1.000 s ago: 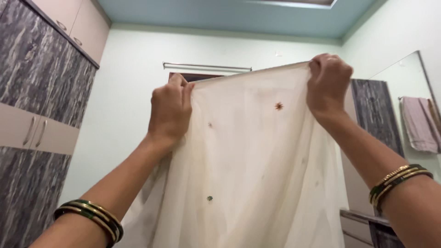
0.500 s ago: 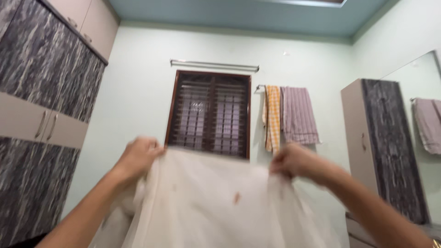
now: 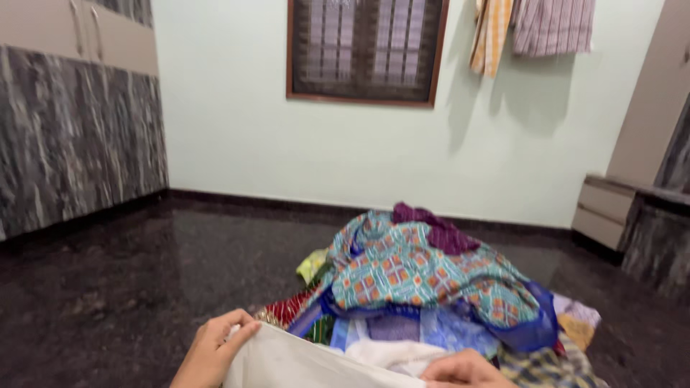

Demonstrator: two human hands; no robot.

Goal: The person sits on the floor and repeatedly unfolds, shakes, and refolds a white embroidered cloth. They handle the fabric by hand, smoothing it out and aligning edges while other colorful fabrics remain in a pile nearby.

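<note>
Cream cloth (image 3: 302,363) gripped low by both hands, left (image 3: 214,347), right (image 3: 463,370).

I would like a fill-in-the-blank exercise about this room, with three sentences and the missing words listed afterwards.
1. Both hands, the left hand and the right hand, hold a cloth whose colour is ____.
2. The pile of clothes lies on a dark, shiny ____.
3. Beside the window, two towels hang on the ____.

Missing words: white; floor; wall
</note>
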